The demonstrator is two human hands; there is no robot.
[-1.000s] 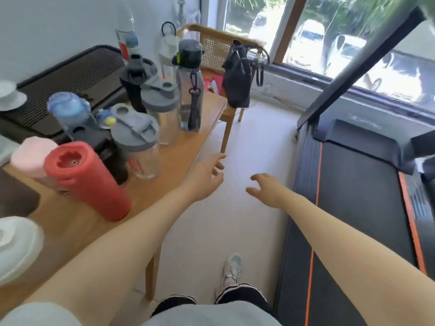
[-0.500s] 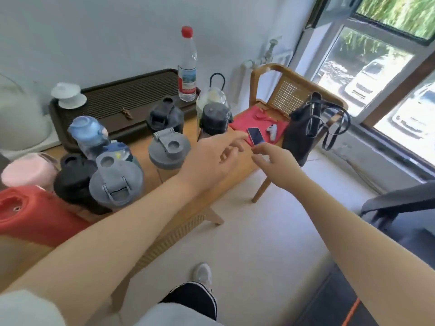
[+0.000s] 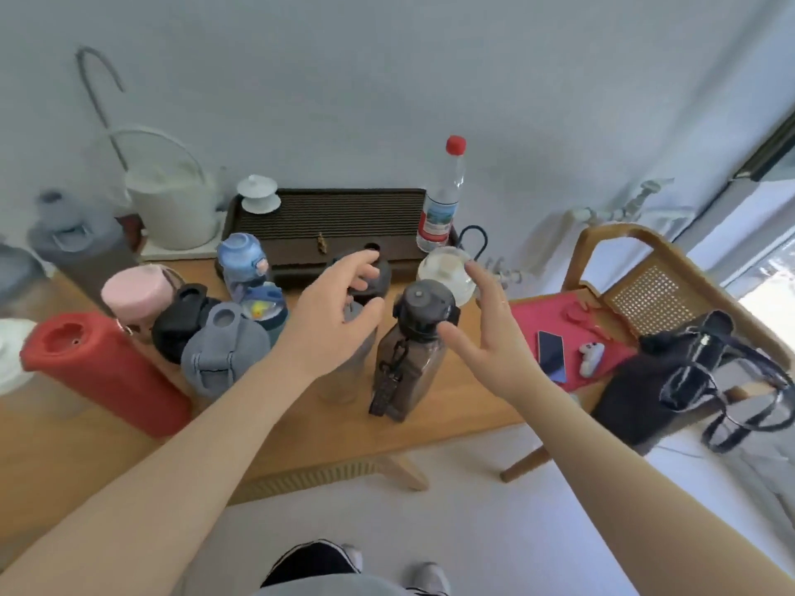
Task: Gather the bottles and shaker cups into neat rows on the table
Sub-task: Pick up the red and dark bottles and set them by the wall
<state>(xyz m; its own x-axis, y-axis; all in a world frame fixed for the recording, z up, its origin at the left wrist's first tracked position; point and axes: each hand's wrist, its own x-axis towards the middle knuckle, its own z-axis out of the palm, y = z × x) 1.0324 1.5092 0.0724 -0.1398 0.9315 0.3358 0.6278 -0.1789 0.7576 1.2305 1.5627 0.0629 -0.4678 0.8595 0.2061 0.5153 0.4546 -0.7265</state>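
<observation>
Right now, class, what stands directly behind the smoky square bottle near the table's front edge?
A clear round bottle with a dark loop handle stands behind the smoky bottle; its lower body is hidden.

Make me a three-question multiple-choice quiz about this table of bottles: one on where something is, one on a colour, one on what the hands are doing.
1. Where is the phone?
A. on the red chair seat
B. on the table
C. on the floor

2. What colour is the cap of the tall clear bottle?
A. blue
B. red
C. black

3. What are the hands doing?
A. both open
B. both gripping bottles
C. one holding the phone

Answers: 1 A, it lies on the red chair seat. 2 B, the cap is red. 3 A, left hand and right hand have spread fingers, grasping nothing.
</observation>
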